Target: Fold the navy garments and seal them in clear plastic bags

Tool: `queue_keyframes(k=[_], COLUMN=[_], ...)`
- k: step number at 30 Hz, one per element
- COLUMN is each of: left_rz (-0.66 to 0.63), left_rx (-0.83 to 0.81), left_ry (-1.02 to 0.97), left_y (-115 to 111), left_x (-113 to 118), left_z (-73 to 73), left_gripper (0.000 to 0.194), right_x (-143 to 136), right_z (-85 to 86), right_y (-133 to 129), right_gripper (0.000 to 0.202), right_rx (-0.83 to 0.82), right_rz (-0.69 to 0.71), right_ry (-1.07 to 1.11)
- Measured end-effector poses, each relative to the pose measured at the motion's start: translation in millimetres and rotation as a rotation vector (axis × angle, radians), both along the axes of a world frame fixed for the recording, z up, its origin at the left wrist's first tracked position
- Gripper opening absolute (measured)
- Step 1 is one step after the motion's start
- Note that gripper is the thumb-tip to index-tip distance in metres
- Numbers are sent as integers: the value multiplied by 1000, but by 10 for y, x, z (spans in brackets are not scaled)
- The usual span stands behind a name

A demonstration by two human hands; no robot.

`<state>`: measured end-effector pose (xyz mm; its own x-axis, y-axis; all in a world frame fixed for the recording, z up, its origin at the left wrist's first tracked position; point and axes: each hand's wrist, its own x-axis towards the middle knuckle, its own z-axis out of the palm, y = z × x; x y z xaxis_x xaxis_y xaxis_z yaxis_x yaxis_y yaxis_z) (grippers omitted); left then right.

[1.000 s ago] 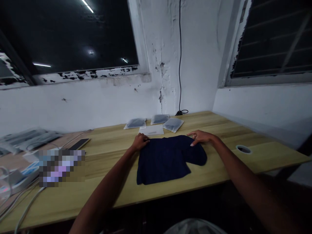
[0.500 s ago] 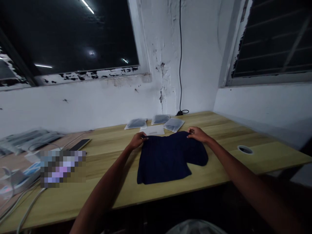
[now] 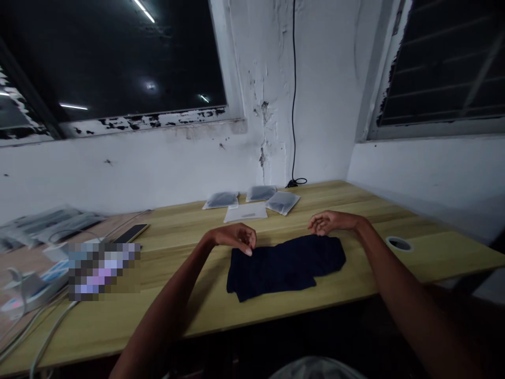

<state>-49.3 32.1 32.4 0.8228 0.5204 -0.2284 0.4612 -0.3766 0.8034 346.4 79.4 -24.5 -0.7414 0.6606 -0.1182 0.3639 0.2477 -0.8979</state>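
Note:
A dark navy piece of clothing (image 3: 284, 268) lies folded over into a wide, low strip near the table's front edge; which garment it is, I cannot make out. My left hand (image 3: 239, 238) hovers at its far left corner, fingers loosely curled and thumb apart, with nothing held. Just beyond its far right edge is my right hand (image 3: 325, 222), fingers bent and slack, gripping no fabric. Whether its fingertips touch the cloth is unclear.
Several frosted packets, one a packet with dark contents (image 3: 283, 202), lie by the wall. At left are a phone (image 3: 131, 234), a power strip (image 3: 29, 297), cables and grey bagged items (image 3: 51, 223). A round cable hole (image 3: 400, 244) pierces the wooden table (image 3: 366, 210) at right.
The garment's far edge has come down toward me, folding the cloth into a narrower strip. Both hands were pinching that edge and have since let go.

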Motion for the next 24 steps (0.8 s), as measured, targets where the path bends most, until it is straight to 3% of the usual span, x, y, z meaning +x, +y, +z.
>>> queue_keyframes(k=[3,6,12,17,19,22,24], left_rz=[127,141,163,269,375,615,715], left_rx=[221,300,340,545,662,821,880], left_ry=[308,457,454,322,160,-175,-402], left_y=[34,119,309,443,477,457,376], left_x=[48,10,-190,-300,-298,-212,-107], left_z=[-142,-290,-357,-414,-443,-419,-349], left_gripper=[53,57,38,18,16,17,18], right_x=[-66,-61,-4,-53,-75,-42,37], right_z=[-99,-161,-124,-129,-125,-88,-55], right_y=[81,136,111,106,142,196,203], right_gripper=[53,39,36,44,33,22,19], right_rx=[107,141,176,117,311,709,845], right_rz=[-46,-11,-85,-65,-216,-602,-767], right_ry=[-238,-361,-289,-260,-196,2,86])
